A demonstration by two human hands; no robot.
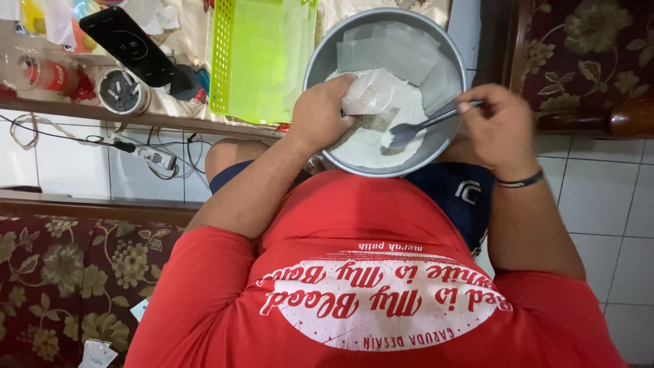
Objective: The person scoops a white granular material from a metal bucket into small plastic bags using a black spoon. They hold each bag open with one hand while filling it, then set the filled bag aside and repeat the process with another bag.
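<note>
A round metal basin (pixel 320 58) rests on my lap, with white rice in its bottom and several clear plastic bags lying at its far side. My left hand (pixel 319 112) holds a small clear plastic bag (pixel 371 92) partly filled with rice, over the rice in the basin. My right hand (pixel 499 121) grips the handle of a metal spoon (pixel 409 129). The spoon's bowl rests on the rice, just right of the bag.
A green plastic basket (pixel 262 58) lies on a low table left of the basin. A black phone (pixel 129 44), a round tin (pixel 124 90) and a power strip (pixel 146 153) are further left. Floral cushioned seats (pixel 54 272) flank me on a white tiled floor (pixel 599 197).
</note>
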